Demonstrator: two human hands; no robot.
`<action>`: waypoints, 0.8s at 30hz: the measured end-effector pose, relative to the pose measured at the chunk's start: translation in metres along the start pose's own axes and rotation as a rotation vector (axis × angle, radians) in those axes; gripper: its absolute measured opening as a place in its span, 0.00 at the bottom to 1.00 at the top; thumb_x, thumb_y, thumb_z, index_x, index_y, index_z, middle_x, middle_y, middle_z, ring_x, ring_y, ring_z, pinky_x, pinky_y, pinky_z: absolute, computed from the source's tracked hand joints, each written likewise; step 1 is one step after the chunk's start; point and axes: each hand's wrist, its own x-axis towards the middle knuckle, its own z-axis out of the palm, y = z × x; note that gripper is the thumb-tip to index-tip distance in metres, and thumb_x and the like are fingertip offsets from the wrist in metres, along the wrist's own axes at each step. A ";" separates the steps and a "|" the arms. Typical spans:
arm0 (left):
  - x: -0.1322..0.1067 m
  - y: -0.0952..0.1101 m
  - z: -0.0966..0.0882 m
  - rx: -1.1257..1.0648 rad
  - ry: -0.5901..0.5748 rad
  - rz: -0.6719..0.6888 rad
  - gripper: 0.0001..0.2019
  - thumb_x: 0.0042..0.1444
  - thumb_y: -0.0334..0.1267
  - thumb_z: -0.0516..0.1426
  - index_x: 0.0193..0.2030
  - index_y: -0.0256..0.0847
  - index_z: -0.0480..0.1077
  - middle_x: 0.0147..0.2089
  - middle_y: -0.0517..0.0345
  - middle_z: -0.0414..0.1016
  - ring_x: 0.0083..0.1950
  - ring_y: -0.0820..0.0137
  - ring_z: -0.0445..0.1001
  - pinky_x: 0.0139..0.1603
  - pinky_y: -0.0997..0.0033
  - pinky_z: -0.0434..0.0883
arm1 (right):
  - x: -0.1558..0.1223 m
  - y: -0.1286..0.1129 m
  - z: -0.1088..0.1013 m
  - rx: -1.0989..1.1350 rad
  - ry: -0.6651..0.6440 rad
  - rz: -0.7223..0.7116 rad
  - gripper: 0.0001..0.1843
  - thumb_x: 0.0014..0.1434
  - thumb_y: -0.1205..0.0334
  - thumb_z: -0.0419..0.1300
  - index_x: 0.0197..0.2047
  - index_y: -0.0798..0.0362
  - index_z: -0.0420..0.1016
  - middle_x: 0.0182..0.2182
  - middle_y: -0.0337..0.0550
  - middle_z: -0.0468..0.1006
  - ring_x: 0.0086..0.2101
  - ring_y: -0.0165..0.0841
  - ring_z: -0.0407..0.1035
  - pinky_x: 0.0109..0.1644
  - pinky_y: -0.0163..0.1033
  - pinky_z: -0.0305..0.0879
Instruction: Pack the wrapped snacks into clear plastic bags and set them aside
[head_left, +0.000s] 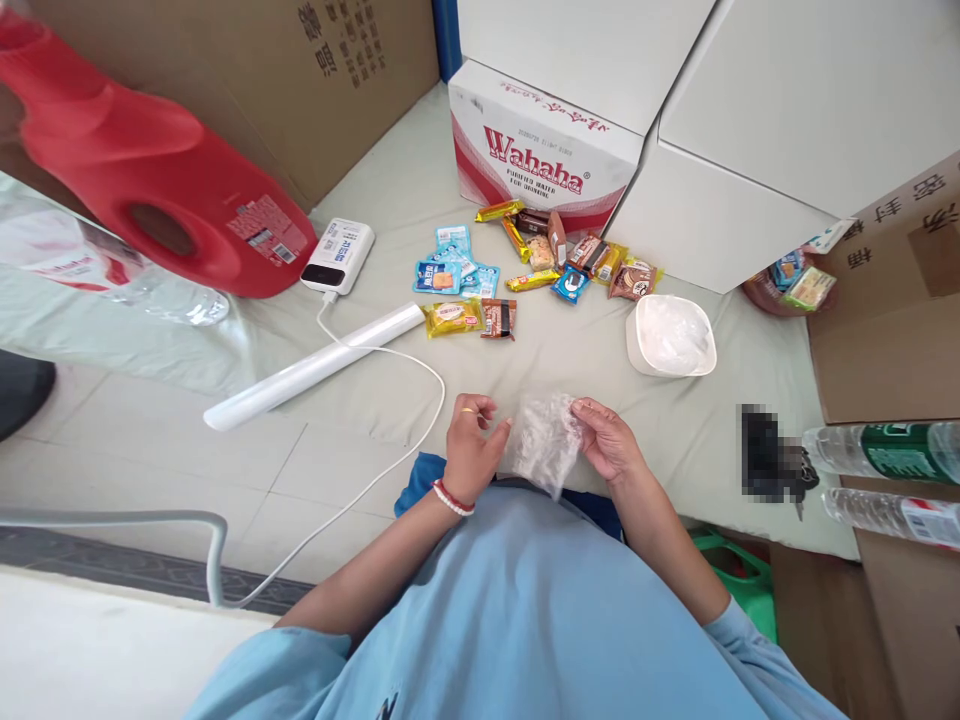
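Head view. Both hands sit at 6 o'clock in my picture, just above the pale blue shirt that fills the bottom edge. Between them is a clear plastic bag point(544, 440), crumpled and so see-through that its outline is hard to trace against the pale sheet point(390, 200) beneath. The right hand point(609, 440) has its thumb and fingers closed on the bag's upper right corner. The left hand point(472, 445), with a ring and a red-and-white bracelet, is half curled with its fingertips at the bag's left edge; I cannot tell whether it actually pinches the film or only touches it.

At 12 o'clock from the hands lies a scatter of snack packets point(577, 262), with blue packets point(454, 265) and a yellow packet point(452, 317) towards 11 o'clock. Behind them stands a Wahaha box point(540, 150). At 1 o'clock is a white bowl point(671, 335) holding something cloudy that I cannot identify. At 10 o'clock a white roll point(315, 365) lies slanted, and a white cable point(397, 420) loops from a power bank point(337, 257) past the left wrist.

A red jug point(150, 170) looms at the upper left, out of focus and cut off by the frame. At 3 o'clock a blurred-out patch point(761, 455) hides whatever is there, beside two water bottles point(885, 450) cut off at the right edge.
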 end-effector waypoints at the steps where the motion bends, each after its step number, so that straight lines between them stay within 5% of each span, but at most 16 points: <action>1: -0.004 0.004 0.002 0.033 -0.031 0.084 0.09 0.58 0.42 0.62 0.37 0.44 0.67 0.39 0.58 0.69 0.38 0.69 0.68 0.42 0.66 0.67 | -0.001 0.001 0.002 0.005 0.009 0.001 0.21 0.39 0.52 0.81 0.30 0.52 0.77 0.25 0.34 0.74 0.27 0.28 0.68 0.32 0.34 0.68; 5: -0.015 0.020 0.017 0.017 -0.297 0.260 0.14 0.56 0.47 0.66 0.43 0.44 0.71 0.44 0.52 0.73 0.46 0.63 0.72 0.50 0.61 0.70 | -0.005 0.004 0.012 0.005 0.041 -0.027 0.23 0.39 0.53 0.81 0.30 0.51 0.74 0.26 0.34 0.74 0.28 0.29 0.70 0.32 0.35 0.71; 7: -0.015 0.023 0.023 0.013 -0.319 0.274 0.15 0.56 0.48 0.67 0.43 0.43 0.72 0.46 0.50 0.73 0.49 0.60 0.73 0.52 0.60 0.69 | -0.008 0.003 0.014 -0.006 0.043 -0.056 0.23 0.41 0.50 0.81 0.30 0.51 0.73 0.27 0.35 0.75 0.29 0.29 0.70 0.33 0.35 0.71; 12: -0.002 0.016 0.022 -0.058 -0.343 0.152 0.11 0.66 0.45 0.57 0.34 0.43 0.71 0.33 0.57 0.73 0.36 0.68 0.71 0.41 0.66 0.68 | -0.013 -0.006 0.008 -0.068 0.125 -0.111 0.25 0.42 0.46 0.80 0.28 0.51 0.73 0.26 0.33 0.72 0.27 0.26 0.66 0.31 0.32 0.72; 19: -0.006 0.022 0.026 0.023 -0.409 0.208 0.12 0.57 0.49 0.66 0.38 0.43 0.73 0.39 0.55 0.76 0.42 0.65 0.74 0.47 0.64 0.69 | -0.014 -0.004 0.006 -0.109 0.151 -0.125 0.26 0.41 0.44 0.79 0.28 0.52 0.72 0.22 0.32 0.68 0.21 0.23 0.61 0.21 0.29 0.66; 24: -0.007 0.020 0.035 -0.158 -0.445 -0.075 0.14 0.59 0.50 0.62 0.34 0.42 0.76 0.31 0.57 0.76 0.33 0.69 0.72 0.38 0.68 0.68 | -0.015 -0.005 0.005 -0.086 0.088 -0.165 0.26 0.45 0.41 0.77 0.31 0.51 0.73 0.26 0.34 0.72 0.27 0.27 0.69 0.32 0.34 0.75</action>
